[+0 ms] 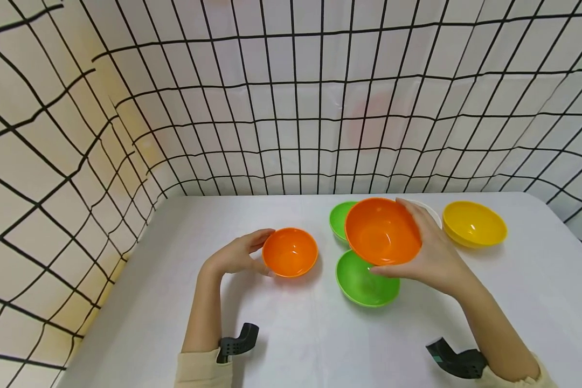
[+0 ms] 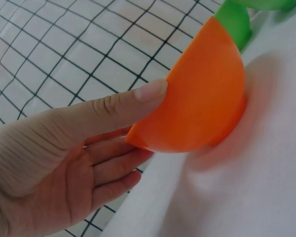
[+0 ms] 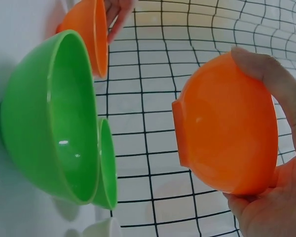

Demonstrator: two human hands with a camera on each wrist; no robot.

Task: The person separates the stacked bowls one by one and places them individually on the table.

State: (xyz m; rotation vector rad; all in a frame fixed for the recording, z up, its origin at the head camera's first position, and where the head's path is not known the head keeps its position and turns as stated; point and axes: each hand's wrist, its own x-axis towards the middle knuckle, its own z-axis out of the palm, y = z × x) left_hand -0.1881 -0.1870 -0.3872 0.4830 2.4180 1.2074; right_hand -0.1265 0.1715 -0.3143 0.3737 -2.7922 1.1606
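My left hand (image 1: 240, 253) grips the side of a small orange bowl (image 1: 290, 252); the left wrist view shows its thumb (image 2: 150, 91) against the bowl's outside near the rim. That bowl is upright at the table's middle. My right hand (image 1: 429, 253) holds a larger orange bowl (image 1: 383, 229) by its side, raised above the table, thumb and fingers spread round it. Below and in front of it stands a green bowl (image 1: 366, 285). Another green bowl (image 1: 338, 218) sits behind, partly hidden by the raised bowl. In the right wrist view the raised orange bowl (image 3: 227, 123) is apart from the green bowl (image 3: 44, 118).
A yellow bowl (image 1: 474, 223) stands at the right rear of the white table (image 1: 140, 302). Something white and round-edged (image 1: 431, 212) shows behind my right hand, mostly hidden. Black grid netting (image 1: 296, 102) over white sheeting encloses the back and sides.
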